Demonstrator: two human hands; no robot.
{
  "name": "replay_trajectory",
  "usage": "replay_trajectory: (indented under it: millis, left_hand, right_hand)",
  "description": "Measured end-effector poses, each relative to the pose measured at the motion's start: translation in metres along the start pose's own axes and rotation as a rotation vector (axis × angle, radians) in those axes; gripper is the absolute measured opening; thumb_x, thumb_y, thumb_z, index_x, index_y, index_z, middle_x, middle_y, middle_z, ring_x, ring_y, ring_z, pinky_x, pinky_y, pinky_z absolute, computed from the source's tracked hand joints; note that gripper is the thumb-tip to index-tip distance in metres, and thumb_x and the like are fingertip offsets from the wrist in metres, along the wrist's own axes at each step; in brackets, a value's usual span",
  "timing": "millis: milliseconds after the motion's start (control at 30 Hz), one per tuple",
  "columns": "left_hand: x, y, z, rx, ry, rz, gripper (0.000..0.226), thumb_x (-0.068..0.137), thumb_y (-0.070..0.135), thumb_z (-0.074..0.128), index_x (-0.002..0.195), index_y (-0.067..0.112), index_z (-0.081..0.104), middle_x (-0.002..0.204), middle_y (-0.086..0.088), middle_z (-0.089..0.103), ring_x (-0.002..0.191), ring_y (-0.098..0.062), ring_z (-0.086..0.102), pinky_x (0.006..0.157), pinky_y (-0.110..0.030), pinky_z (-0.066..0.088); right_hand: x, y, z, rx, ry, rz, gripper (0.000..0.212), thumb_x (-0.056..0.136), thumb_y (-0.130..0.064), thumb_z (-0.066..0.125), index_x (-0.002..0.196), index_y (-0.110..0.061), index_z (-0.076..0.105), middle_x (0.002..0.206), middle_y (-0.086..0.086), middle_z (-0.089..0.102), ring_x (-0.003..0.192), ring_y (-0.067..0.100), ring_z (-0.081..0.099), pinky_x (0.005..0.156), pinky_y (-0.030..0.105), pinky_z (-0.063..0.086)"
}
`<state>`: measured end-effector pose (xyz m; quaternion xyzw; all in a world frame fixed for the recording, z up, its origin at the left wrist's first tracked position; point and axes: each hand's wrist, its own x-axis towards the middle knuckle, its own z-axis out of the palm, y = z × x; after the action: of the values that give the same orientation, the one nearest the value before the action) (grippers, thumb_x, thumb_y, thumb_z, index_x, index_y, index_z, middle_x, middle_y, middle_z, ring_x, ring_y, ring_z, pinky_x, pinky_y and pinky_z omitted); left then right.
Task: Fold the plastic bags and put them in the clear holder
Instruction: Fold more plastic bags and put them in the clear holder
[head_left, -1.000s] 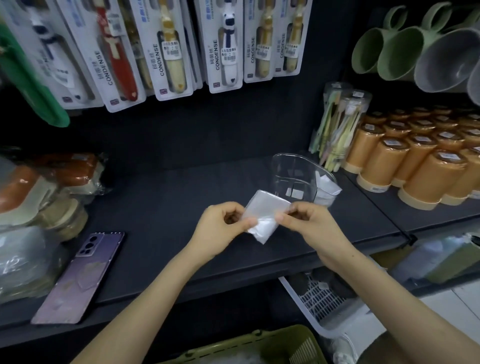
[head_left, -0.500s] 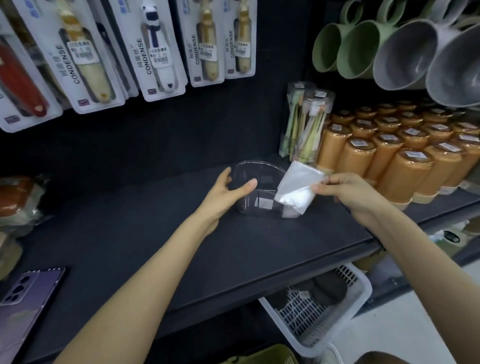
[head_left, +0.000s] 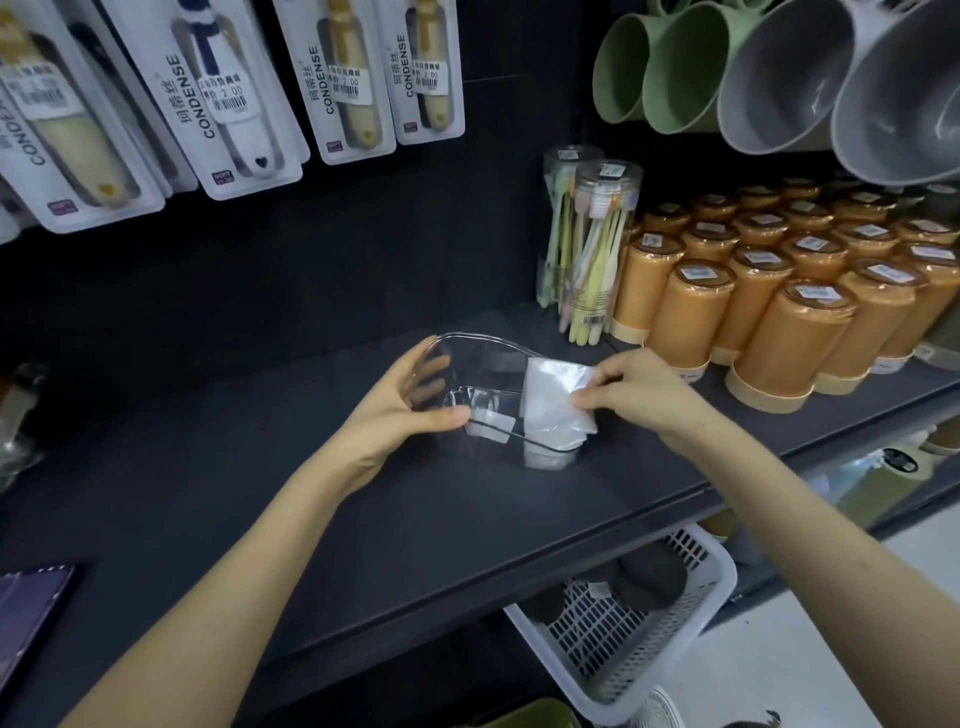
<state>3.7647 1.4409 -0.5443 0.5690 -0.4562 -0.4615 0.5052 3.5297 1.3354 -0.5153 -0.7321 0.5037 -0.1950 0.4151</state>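
A clear holder (head_left: 485, 400) stands on the dark shelf (head_left: 426, 519) in the middle of the view. My left hand (head_left: 402, 405) grips its left end, thumb on the near wall and fingers behind the far wall. A folded white plastic bag (head_left: 553, 402) sticks up from the holder's right end, its lower part inside. My right hand (head_left: 631, 387) pinches the bag's upper right edge. Another folded bag seems to lie in the holder's bottom under it.
Orange lidded cups (head_left: 779, 312) and clear tubes of toothbrushes (head_left: 592, 249) stand close to the right of the holder. Packaged toothbrushes (head_left: 228, 98) hang on the back wall, mugs (head_left: 727, 67) at top right. A white basket (head_left: 628, 618) sits below the shelf. A phone (head_left: 31, 608) lies far left.
My left hand let go of the bag and took hold of the holder. My right hand carried the folded bag over to the holder and lowered it into the right end.
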Motion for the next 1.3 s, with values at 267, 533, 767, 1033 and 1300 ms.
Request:
replay_trajectory:
  millis: [267, 533, 767, 1033, 1300]
  left_hand:
    - [-0.046, -0.011, -0.013, -0.021, 0.021, 0.075, 0.114, 0.034, 0.051, 0.095, 0.135, 0.044, 0.041, 0.142, 0.013, 0.049, 0.13, -0.007, 0.048, 0.102, -0.027, 0.045]
    - [-0.064, -0.012, -0.017, -0.004, 0.017, 0.1, 0.116, 0.037, 0.049, 0.095, 0.137, 0.043, 0.039, 0.143, 0.013, 0.048, 0.131, -0.006, 0.047, 0.1, -0.021, 0.046]
    - [-0.073, -0.016, -0.02, -0.002, 0.004, 0.12, 0.112, 0.039, 0.048, 0.095, 0.136, 0.046, 0.039, 0.143, 0.016, 0.047, 0.133, -0.005, 0.044, 0.107, -0.026, 0.041]
    - [-0.078, -0.016, -0.018, -0.017, 0.001, 0.142, 0.11, 0.04, 0.047, 0.095, 0.135, 0.045, 0.04, 0.142, 0.016, 0.048, 0.132, -0.003, 0.045, 0.094, -0.017, 0.045]
    - [-0.08, -0.016, -0.015, -0.022, 0.004, 0.164, 0.104, 0.043, 0.047, 0.094, 0.133, 0.05, 0.043, 0.142, 0.019, 0.048, 0.134, -0.003, 0.041, 0.093, -0.015, 0.045]
  right_hand:
    - [-0.042, 0.004, 0.044, -0.431, 0.442, -0.299, 0.02, 0.073, -0.022, 0.068, 0.092, -0.021, 0.063, 0.1, 0.001, 0.059, 0.093, 0.027, 0.054, 0.08, 0.035, 0.035]
    - [-0.047, 0.018, 0.053, -0.427, 0.326, -0.593, 0.032, 0.081, -0.024, 0.05, 0.103, -0.03, 0.072, 0.13, 0.007, 0.055, 0.117, 0.026, 0.047, 0.093, 0.028, 0.019]
    - [-0.055, 0.005, 0.049, -0.29, 0.183, -0.531, 0.05, 0.081, -0.063, 0.035, 0.099, -0.033, 0.071, 0.144, -0.004, 0.044, 0.131, 0.012, 0.031, 0.103, 0.022, 0.007]
    - [-0.055, 0.006, 0.068, -0.514, 0.249, -0.469, 0.058, 0.06, -0.069, 0.049, 0.092, -0.025, 0.07, 0.135, 0.005, 0.054, 0.125, 0.028, 0.048, 0.109, 0.051, 0.017]
    - [-0.052, 0.001, 0.073, -0.797, 0.2, -0.385, 0.057, 0.064, -0.061, 0.068, 0.107, -0.024, 0.068, 0.149, 0.011, 0.04, 0.138, 0.033, 0.033, 0.112, 0.06, 0.007]
